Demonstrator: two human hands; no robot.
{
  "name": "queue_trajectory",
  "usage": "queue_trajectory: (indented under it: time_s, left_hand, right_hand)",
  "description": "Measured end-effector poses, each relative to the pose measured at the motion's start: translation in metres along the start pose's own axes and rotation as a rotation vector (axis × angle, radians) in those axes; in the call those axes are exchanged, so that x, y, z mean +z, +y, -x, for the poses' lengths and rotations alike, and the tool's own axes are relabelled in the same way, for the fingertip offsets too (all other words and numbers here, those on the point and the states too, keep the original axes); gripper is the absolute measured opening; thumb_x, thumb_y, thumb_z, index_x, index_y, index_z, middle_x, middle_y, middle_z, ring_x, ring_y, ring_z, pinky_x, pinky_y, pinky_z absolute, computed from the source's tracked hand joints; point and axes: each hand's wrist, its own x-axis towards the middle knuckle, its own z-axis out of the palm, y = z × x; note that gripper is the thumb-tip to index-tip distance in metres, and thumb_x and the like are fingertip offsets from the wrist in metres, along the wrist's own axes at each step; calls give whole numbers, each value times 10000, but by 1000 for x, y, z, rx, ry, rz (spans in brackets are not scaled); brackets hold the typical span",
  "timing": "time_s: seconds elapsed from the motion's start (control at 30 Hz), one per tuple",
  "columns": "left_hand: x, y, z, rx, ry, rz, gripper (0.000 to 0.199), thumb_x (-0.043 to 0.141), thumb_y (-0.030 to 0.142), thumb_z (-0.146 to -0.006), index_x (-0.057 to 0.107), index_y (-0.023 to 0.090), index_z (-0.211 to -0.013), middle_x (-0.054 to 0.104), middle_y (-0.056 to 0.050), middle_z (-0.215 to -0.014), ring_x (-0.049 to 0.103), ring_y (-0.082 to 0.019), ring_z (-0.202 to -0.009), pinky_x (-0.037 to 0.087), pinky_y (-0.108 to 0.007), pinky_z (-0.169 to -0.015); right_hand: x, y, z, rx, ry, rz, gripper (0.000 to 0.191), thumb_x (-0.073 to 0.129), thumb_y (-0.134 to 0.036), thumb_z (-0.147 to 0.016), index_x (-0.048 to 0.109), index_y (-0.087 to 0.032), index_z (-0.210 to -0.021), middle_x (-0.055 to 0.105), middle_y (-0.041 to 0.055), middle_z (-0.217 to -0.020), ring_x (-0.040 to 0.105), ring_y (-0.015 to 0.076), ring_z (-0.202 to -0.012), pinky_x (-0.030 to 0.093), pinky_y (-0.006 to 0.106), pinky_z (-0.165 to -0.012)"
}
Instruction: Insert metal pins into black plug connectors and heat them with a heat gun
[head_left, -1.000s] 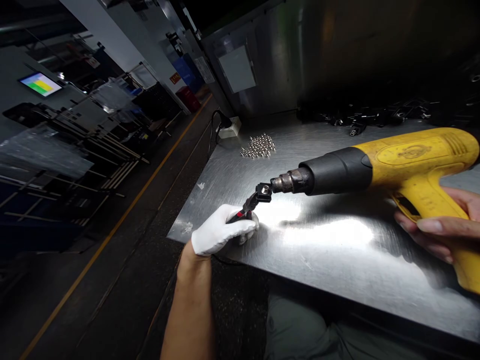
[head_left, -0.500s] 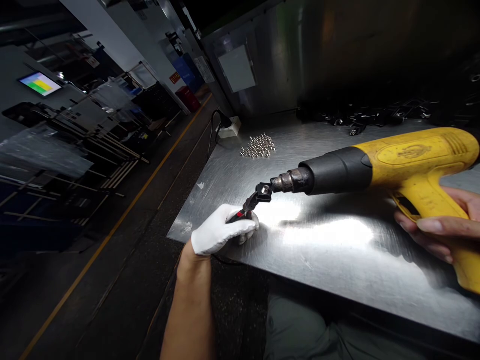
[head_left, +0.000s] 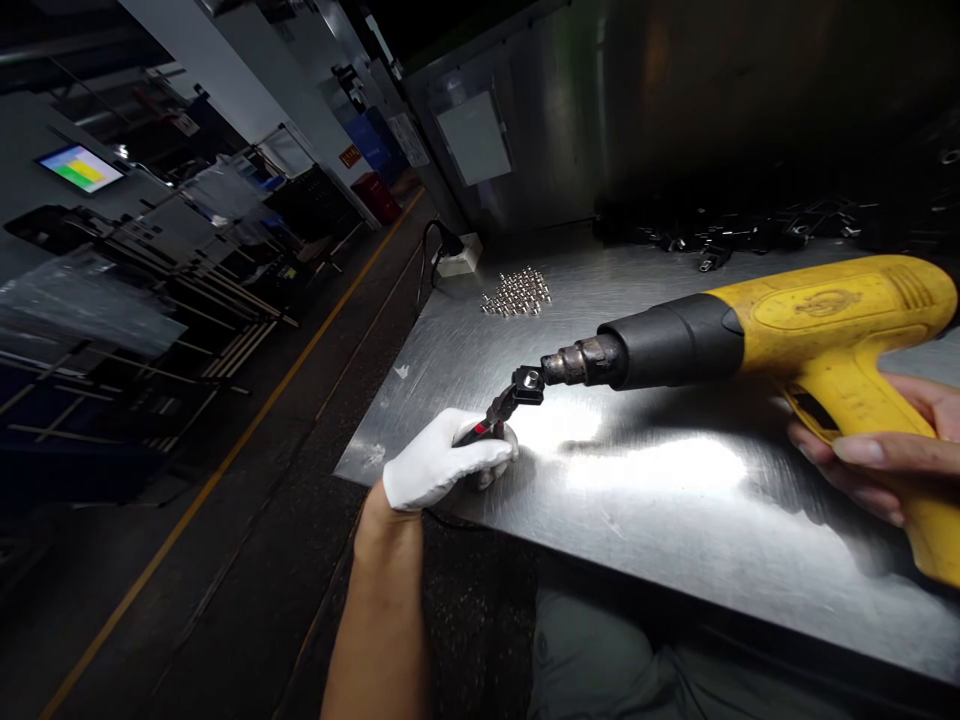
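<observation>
My left hand (head_left: 448, 460), in a white glove, is closed round the handles of a pair of pliers (head_left: 498, 408) with dark and red grips. The jaws hold a small black part (head_left: 529, 385) with a shiny metal piece set in its top face. My bare right hand (head_left: 877, 450) grips the handle of a yellow heat gun (head_left: 832, 310), coming in from the right. Its stepped metal nozzle (head_left: 585, 360) points left, with the tip right beside the black part. Whether tip and part touch, I cannot tell.
The metal table (head_left: 645, 540) carries a cluster of small shiny metal pieces (head_left: 517, 292). Behind it sits a white box (head_left: 459, 256) with a black plug and cable. Many black parts (head_left: 712, 245) lie along the back right. A dark floor with a yellow line (head_left: 247, 420) runs at left.
</observation>
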Motion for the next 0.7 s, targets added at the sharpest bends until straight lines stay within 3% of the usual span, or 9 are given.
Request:
queue_trajectory:
  time_s: [0.43, 0.53, 0.7]
  left_hand:
    - [2, -4, 1, 29, 17, 19, 280, 664, 393, -907, 637, 121, -845, 577, -12, -686, 529, -131, -600, 414, -273, -591]
    - [14, -7, 6, 95, 156, -23, 309, 604, 437, -943, 589, 150, -831, 527, 12, -681, 494, -123, -599, 397, -269, -588]
    - [52, -14, 4, 225, 582, -314, 297, 464, 424, -1008, 515, 199, -822, 499, 24, -696, 481, -132, -630, 389, -269, -609]
  right_hand:
    - [-2, -2, 1, -3, 21, 19, 416, 890, -512, -603, 705, -238, -856, 607, 38, -576, 532, 189, -436, 486, 295, -368]
    - [-8, -1, 0, -32, 23, 51, 374, 850, -521, -693, 682, -241, -875, 593, 34, -577, 551, 201, -487, 503, 295, -422]
    - [-19, 11, -11, -11, 29, -44, 307, 792, -498, -786, 665, -224, -844, 589, 32, -578, 559, 179, -489, 500, 262, -437]
